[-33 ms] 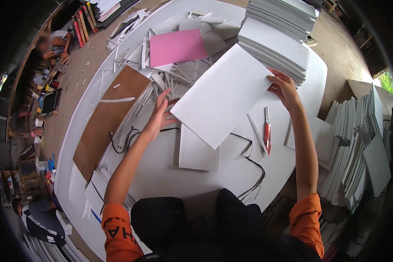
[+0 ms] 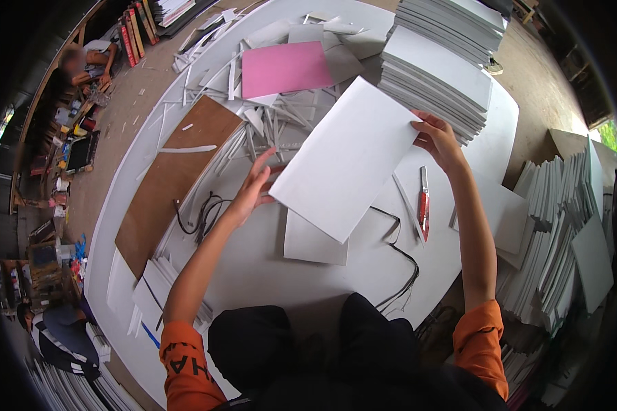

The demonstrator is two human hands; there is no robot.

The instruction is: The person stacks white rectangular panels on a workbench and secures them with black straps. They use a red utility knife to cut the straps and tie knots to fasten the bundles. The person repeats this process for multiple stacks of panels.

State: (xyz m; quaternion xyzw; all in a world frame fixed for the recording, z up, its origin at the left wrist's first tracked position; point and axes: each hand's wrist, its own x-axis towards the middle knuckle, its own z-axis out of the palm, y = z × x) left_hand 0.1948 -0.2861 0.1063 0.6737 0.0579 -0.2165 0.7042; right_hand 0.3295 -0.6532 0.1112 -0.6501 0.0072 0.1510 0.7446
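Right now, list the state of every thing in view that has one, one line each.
white sheet: lifted, tilted, held at two edges
left hand: open, fingers on sheet's edge
right hand: gripping sheet's far corner
red utility knife: lying flat, untouched
pink sheet: lying flat on scraps
stack of white boards: neatly piled

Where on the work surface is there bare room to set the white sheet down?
Bare patch: between the small white panel, the black cord and the person's knees. Narrower room lies between the brown board and the left hand. Crowded: offcuts around the pink sheet, the stack beside the right hand, and the red knife.
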